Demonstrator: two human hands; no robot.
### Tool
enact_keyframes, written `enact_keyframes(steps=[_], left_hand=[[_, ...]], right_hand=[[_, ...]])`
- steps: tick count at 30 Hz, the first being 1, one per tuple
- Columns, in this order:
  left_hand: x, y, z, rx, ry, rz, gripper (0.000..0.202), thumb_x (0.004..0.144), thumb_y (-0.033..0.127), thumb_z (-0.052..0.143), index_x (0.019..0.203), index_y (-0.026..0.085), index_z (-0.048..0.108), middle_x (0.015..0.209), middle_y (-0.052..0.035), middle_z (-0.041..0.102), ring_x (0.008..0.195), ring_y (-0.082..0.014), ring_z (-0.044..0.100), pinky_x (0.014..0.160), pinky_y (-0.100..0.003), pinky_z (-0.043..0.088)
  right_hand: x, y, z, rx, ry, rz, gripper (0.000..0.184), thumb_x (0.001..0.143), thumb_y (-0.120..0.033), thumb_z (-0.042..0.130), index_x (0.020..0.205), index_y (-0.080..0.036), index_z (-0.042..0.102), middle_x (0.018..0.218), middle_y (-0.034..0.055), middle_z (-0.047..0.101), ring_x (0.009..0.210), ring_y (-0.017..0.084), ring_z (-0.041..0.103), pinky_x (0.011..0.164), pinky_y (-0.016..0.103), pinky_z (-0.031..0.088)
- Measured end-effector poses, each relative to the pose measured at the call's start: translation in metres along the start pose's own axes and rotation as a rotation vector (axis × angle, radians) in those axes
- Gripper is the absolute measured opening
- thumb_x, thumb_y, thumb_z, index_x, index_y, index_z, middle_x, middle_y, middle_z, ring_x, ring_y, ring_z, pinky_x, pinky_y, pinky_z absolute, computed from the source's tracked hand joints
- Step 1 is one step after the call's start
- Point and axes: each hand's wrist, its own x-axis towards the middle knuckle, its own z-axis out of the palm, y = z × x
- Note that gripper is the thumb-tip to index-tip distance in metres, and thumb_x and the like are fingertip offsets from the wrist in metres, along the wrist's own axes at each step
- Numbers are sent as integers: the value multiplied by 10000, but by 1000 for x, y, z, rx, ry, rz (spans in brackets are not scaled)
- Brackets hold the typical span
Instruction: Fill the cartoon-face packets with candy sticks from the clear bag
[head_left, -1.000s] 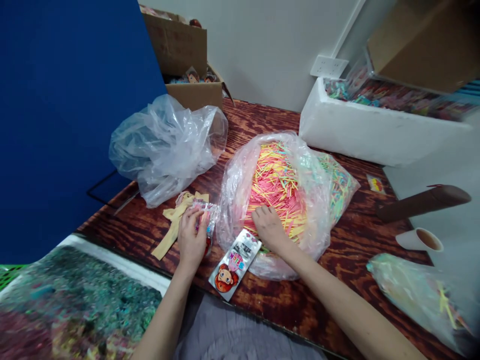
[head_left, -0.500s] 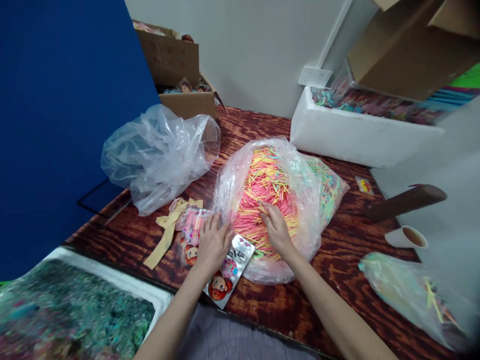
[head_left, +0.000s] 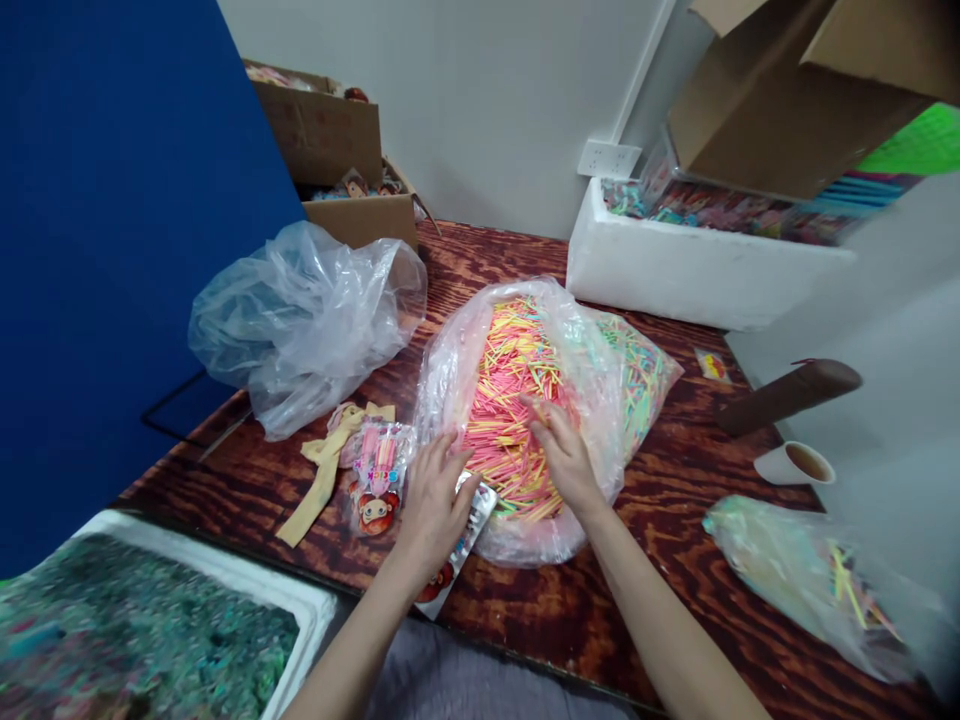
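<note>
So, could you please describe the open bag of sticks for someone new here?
On the wood-grained table, look right of the crumpled clear bag, to the middle. The open bag sits there, its mouth spread wide; mainly pink and yellow sticks set it apart from the greener bag beside it.

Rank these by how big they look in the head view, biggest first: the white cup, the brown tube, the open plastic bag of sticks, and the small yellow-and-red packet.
1. Open plastic bag of sticks
2. Brown tube
3. White cup
4. Small yellow-and-red packet
</note>
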Motion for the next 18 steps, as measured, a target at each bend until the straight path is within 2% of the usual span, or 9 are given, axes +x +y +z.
enact_keyframes(steps=[3,5,8,11,14,16,18], left_hand=[[2,7,0,-109,-19,-15,270,937,293,489,1168,216,605,1380,-109,505,1297,-255,447,1073,-480,382],[4,11,3,-189,-34,-44,263,941,295,482,1157,226,616,1350,-98,532,1276,-241,474,1068,-460,392],[6,17,9,-318,-59,-98,277,950,300,462,1166,224,618,1311,-95,567,1243,-226,512,1061,-434,406],[7,24,17,-427,-55,-125,360,956,304,449,1298,224,527,1326,-99,568,1257,-221,510,1071,-429,402],[6,34,27,-465,-56,-87,514,960,277,434,1458,233,317,1470,-109,437,1363,-223,403,1123,-446,346],[3,41,32,-431,-104,19,563,962,245,416,1495,238,233,1534,-104,344,1421,-224,308,1156,-459,299],[-2,47,36,-363,-179,164,530,966,206,390,1481,250,276,1521,-89,372,1429,-221,292,1166,-472,283]], right_hand=[[-2,-1,-7,204,71,112,243,920,-411,516,951,-209,648,927,50,701,876,191,618,837,340,474],[-8,6,-5,346,73,217,250,868,-448,583,814,-205,610,710,6,651,661,156,576,670,288,474],[-27,22,5,508,33,398,279,789,-471,669,779,-207,580,625,-32,576,565,127,510,567,253,434],[-51,34,17,550,-37,498,274,762,-460,705,810,-211,600,640,-39,560,576,123,502,568,247,436],[-72,39,24,515,-131,487,225,786,-432,686,849,-223,632,694,-24,597,655,149,551,661,280,482],[-81,40,26,453,-159,419,192,823,-393,641,926,-232,656,813,4,656,800,186,600,801,327,498],[-87,39,26,362,-151,350,209,847,-334,590,1019,-239,664,931,24,687,934,216,611,917,372,473]])
